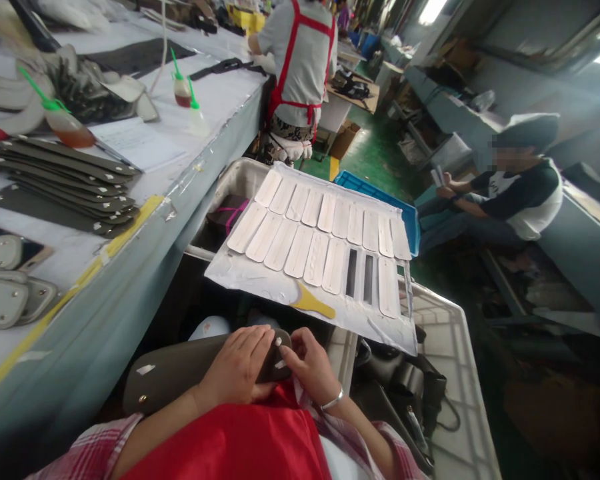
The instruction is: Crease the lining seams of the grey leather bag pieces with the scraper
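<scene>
A dark grey-green panel (180,370) with rounded ends, a brass stud and small white tabs lies across my lap, over a red apron. Wrapped over its right part is my left hand (245,360), its fingers together on the top face. At the panel's right end, my right hand (310,363) has its thumb and bent fingers close to a white tab; whether they pinch anything is too small to tell. Beyond my hands is a white-covered board (350,313) bearing two rows of pale rounded strips (285,247) and a yellow scraper (313,303).
On the left workbench (180,220) are stacked dark panels (70,180), pale pieces (3,300) and green-tipped bottles (67,127). A white crate (455,333) with dark items stands at right, a blue crate (413,227) behind the board. One person stands ahead; another sits at right.
</scene>
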Tool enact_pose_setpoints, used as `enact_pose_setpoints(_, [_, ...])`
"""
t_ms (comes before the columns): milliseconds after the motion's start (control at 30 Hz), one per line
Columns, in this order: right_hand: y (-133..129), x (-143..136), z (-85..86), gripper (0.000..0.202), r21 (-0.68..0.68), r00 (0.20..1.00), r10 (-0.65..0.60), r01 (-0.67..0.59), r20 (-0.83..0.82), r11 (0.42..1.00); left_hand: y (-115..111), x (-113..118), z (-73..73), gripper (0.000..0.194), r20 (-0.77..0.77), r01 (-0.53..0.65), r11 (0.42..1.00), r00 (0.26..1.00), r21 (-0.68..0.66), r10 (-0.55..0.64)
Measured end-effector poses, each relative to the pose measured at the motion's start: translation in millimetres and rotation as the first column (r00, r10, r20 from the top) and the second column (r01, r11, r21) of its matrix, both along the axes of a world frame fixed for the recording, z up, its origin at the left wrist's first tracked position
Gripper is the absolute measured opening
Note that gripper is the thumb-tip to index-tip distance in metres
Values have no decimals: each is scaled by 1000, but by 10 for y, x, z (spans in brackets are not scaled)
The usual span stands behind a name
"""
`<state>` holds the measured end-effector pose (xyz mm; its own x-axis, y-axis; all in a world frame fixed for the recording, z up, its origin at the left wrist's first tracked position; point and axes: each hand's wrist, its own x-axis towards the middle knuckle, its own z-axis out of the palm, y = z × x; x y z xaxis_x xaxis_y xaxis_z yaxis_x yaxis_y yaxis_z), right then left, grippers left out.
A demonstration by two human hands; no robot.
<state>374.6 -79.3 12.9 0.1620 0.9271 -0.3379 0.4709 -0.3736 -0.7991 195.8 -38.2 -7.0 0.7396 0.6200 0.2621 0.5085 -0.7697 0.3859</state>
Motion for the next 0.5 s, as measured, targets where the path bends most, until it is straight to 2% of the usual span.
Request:
enact_pose_setpoints(100, [7, -54, -57, 20, 51, 1000, 15, -15, -1, 999, 16, 0, 38, 67, -4, -6, 999, 1000, -42, 6])
enact_pose_setpoints(200, [-4, -47, -107, 26, 31, 999, 44, -43, -25, 999, 11, -212, 146, 75, 45, 12, 999, 999, -41, -10])
enact_pose_setpoints(233, [0, -24, -120, 28, 11, 998, 51, -51, -34, 999, -7, -352, 191, 73, 71, -32, 999, 997, -30, 34])
enact_pose_setpoints(300, [25, 36, -122, 34, -36, 997, 72, -72, 11, 997, -88, -714, 279, 56, 108, -260, 965, 959, -38, 263])
enact_pose_setpoints(333, [45, 59, -102, 38, -24, 995, 71, -69, 74, 997, -149, -916, 316, 42, 110, -413, 908, 901, -76, 419])
enact_pose_setpoints(400, [98, 48, -10, 45, 82, 965, 67, -91, 252, 992, -280, -1300, 361, 24, 60, -648, 721, 732, -247, 678])
enact_pose_setpoints(433, [131, -3, 57, 49, 164, 936, 77, -140, 343, 976, -336, -1460, 366, 21, 16, -694, 613, 657, -377, 754])
enact_pose_setpoints(500, [212, -222, 204, 55, 288, 854, 170, -344, 492, 894, -401, -1680, 349, 25, -43, -641, 430, 585, -635, 810])
